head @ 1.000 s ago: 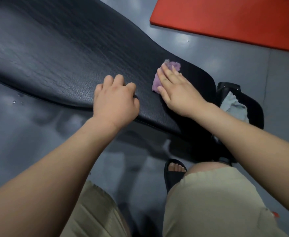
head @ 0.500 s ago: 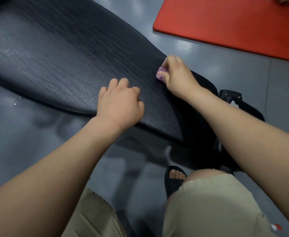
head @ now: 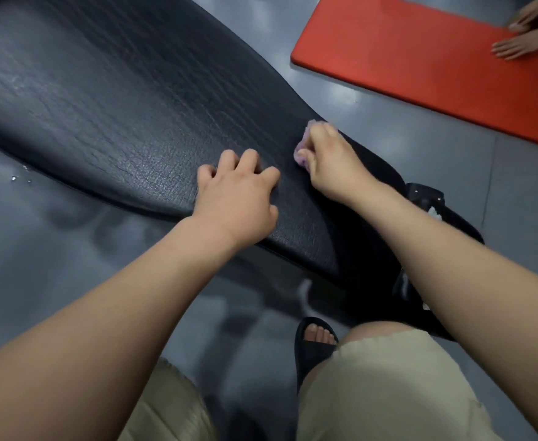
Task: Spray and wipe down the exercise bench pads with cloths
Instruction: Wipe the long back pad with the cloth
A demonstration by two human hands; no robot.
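Scene: a person in beige shorts (head: 388, 393) leans over a long black textured vinyl bench pad (head: 118, 100) that runs from the upper left to the lower right of the head view.
Right hand: the right hand (head: 328, 157) curls its fingers round a small bunched purple cloth (head: 302, 154) and presses it onto the pad.
Cloth position: the purple cloth sits on the narrow end of the pad, close to its far edge, mostly covered by the hand.
Left hand: the left hand (head: 236, 198) rests on the pad just beside the right hand, near the closer edge, fingers curled under, nothing in its grasp.
Below: a foot in a black open-toed sandal (head: 312, 348) stands on the glossy grey floor (head: 38, 249).
Floor: a few water droplets (head: 19, 177) lie beside the pad's near edge.
Background: a flat red exercise mat (head: 420, 68) lies on the floor at upper right, with another person's two hands (head: 516, 43) flat on its far end.
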